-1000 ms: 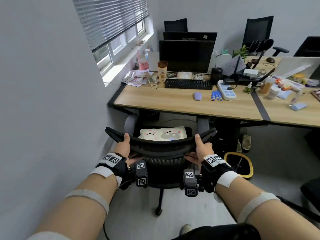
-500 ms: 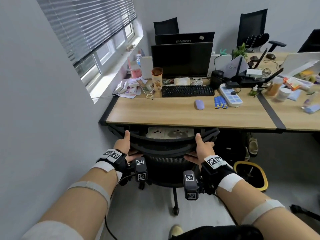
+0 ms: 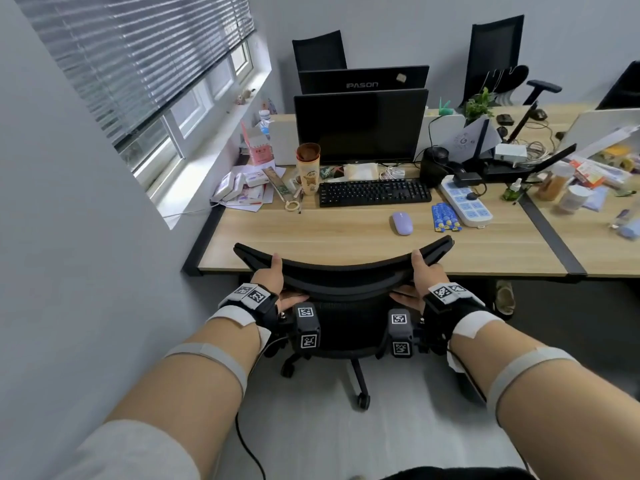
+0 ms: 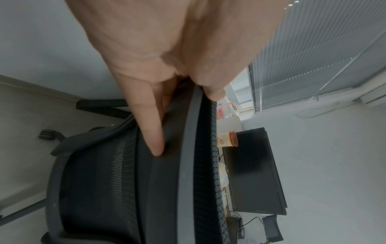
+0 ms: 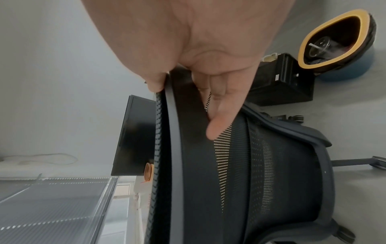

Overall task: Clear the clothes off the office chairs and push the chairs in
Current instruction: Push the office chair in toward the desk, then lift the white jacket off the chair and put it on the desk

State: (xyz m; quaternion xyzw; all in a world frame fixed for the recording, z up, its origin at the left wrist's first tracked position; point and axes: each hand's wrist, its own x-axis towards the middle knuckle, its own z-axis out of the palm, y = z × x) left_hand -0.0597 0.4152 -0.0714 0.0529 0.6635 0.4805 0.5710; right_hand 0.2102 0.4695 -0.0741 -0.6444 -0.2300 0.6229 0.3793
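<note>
A black mesh office chair (image 3: 343, 271) stands pushed against the front edge of the wooden desk (image 3: 329, 237); its seat is hidden under the desktop. My left hand (image 3: 273, 278) grips the left part of the backrest's top rim, thumb on top and fingers (image 4: 152, 132) behind the mesh. My right hand (image 3: 420, 277) grips the right part of the rim the same way, thumb over the edge and fingers (image 5: 221, 122) on the back of the chair (image 5: 240, 165). No clothes show on this chair (image 4: 177, 181).
The desk carries a monitor (image 3: 360, 124), keyboard (image 3: 374, 192), purple mouse (image 3: 401, 223), cup (image 3: 307, 168), power strip (image 3: 465, 204) and clutter. A grey wall (image 3: 69, 237) is close on the left. A yellow-rimmed bin (image 5: 334, 38) stands on the floor to the right. More chairs (image 3: 498, 53) stand behind the desk.
With both hands on the backrest, the chair has rolled forward until its seat and patterned cushion went under the desk. I have come closer to the desk.
</note>
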